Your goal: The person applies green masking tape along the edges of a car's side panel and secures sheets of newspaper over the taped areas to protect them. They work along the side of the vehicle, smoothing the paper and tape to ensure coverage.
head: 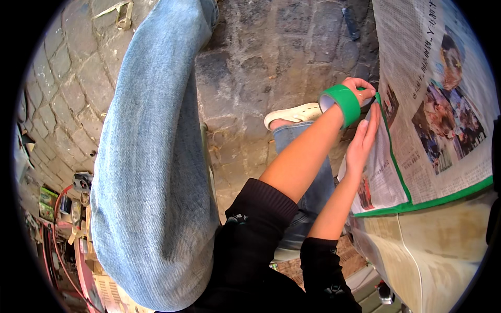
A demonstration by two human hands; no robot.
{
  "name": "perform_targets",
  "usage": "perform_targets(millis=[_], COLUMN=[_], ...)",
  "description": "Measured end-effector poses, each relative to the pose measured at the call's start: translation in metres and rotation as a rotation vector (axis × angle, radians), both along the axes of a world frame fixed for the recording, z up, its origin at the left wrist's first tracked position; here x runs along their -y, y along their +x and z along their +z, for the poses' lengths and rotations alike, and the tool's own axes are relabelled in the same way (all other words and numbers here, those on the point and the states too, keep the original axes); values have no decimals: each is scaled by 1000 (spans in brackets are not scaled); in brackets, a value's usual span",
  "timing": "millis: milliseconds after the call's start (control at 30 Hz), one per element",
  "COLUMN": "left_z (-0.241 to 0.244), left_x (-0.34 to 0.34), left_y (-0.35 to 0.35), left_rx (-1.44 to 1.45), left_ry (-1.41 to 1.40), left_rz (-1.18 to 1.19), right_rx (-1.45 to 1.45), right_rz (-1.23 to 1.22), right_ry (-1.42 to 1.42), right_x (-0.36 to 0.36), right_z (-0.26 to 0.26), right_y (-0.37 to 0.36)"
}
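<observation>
A roll of green masking tape (pixel 343 102) sits around my left wrist like a bracelet. With thumb and fingertips, my left hand (pixel 355 89) pinches the upper end of a green tape strip (pixel 392 152) along an edge of newspaper sheets (pixel 407 129). Just below it my right hand (pixel 362 143) lies flat against the paper beside the strip, fingers extended and holding nothing. More green tape (pixel 454 198) borders the bottom of the newspaper. Beneath that shows a patchy beige and grey vehicle body panel (pixel 442 242) with a curved seam.
Worn stone paving (pixel 250 78) spreads below me, between my jeans-clad legs (pixel 152 156). A crumpled tape scrap (pixel 124 15) lies at the top left. At lower left stand a red-framed rack (pixel 80 262), a red hose (pixel 55 242) and assorted tools.
</observation>
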State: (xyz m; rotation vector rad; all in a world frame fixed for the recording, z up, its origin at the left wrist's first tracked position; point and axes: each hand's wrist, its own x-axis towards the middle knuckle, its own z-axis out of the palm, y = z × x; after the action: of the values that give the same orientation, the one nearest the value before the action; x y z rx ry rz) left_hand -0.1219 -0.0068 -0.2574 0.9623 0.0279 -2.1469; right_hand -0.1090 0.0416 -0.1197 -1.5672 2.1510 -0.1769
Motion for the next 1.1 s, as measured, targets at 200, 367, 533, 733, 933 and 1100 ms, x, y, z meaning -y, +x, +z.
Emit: perform_targets(millis=[200,367,533,733,933,1100], left_z=[13,20,24,30,27,26], left_x=[-4,-2,7,17,21,22], left_y=[22,24,24,20,14,16], left_rx=[-85,-116,-62,-83,-166,-173], left_ry=[112,152,122,138,123,83], left_rz=[-12,-51,-94,-144,-175,-159], right_rx=[-49,-51,-41,-28,-1,108], right_rz=[-10,17,27,28,38,-3], right_ry=[29,49,60,72,74,160], right_x=[0,1,3,2,5,11], right_z=[-3,1,4,6,12,23], right_y=[0,-2,-3,-3,-1,5])
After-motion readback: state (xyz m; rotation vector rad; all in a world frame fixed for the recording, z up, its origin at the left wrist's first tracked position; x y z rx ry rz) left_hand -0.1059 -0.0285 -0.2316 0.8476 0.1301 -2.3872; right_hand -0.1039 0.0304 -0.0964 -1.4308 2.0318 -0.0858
